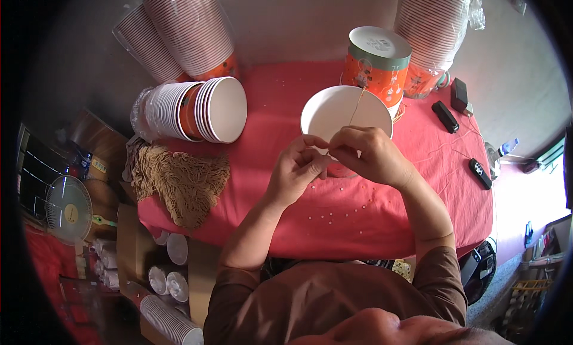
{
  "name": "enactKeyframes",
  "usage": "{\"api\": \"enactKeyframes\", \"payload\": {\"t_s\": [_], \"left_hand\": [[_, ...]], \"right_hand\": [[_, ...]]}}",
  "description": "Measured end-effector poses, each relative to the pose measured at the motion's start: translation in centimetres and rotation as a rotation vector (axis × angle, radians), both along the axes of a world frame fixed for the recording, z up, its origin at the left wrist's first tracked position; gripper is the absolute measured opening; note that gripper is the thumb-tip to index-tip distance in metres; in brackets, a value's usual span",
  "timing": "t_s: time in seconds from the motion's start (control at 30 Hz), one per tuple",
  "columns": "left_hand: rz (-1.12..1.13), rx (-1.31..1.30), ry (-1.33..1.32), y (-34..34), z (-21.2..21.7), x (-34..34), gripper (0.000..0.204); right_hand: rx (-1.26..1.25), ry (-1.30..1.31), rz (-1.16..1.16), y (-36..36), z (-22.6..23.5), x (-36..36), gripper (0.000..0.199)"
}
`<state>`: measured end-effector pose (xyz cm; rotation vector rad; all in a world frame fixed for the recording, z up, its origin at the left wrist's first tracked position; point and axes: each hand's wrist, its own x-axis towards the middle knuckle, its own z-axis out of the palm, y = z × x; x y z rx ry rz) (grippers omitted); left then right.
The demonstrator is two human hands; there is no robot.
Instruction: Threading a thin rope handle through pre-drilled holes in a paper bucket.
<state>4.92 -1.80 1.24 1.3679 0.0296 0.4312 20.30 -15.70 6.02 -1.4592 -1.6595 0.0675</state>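
Note:
My right hand (pixel 373 157) is closed in a pinch, and a thin tan string (pixel 356 110) runs from its fingers up to the far rim of a paper bucket. That bucket (pixel 319 109) stands with its white mouth turned up, just beyond both hands. My left hand (pixel 296 172) is pinched too, its fingertips almost meeting the right ones. Whatever lies between the left fingers is too small to make out. Behind the open bucket, an orange printed bucket (pixel 376 70) with a green band stands upside down. Small pale beads or bits (pixel 330 214) are scattered on the red cloth near me.
A row of nested white buckets (pixel 194 111) lies on its side at the left, beside a bundle of tan cords (pixel 179 175). Tall wrapped bucket stacks (pixel 191 32) rise at the back. Small black devices (pixel 445 116) sit on the right of the red-covered table (pixel 268 106).

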Motion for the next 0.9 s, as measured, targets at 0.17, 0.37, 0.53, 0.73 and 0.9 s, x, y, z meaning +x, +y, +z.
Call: {"api": "enactKeyframes", "payload": {"t_s": [0.17, 0.37, 0.53, 0.73, 0.9], "left_hand": [[0.186, 0.206, -0.004, -0.54, 0.19, 0.07, 0.007], [0.258, 0.236, -0.02, -0.27, 0.04, 0.01, 0.006], [0.287, 0.24, -0.066, -0.22, -0.24, 0.25, 0.007], [0.343, 0.343, -0.063, -0.31, -0.15, 0.1, 0.007], [0.356, 0.404, -0.063, -0.54, 0.11, 0.02, 0.006]], "right_hand": [[0.017, 0.024, -0.043, -0.1, 0.29, 0.11, 0.007], [-0.004, 0.036, -0.094, -0.15, 0.35, 0.25, 0.006], [-0.005, 0.026, -0.08, -0.12, 0.31, 0.31, 0.004], [-0.014, 0.015, -0.074, -0.11, 0.32, 0.29, 0.004], [-0.018, 0.009, -0.063, -0.08, 0.25, 0.25, 0.004]]}}
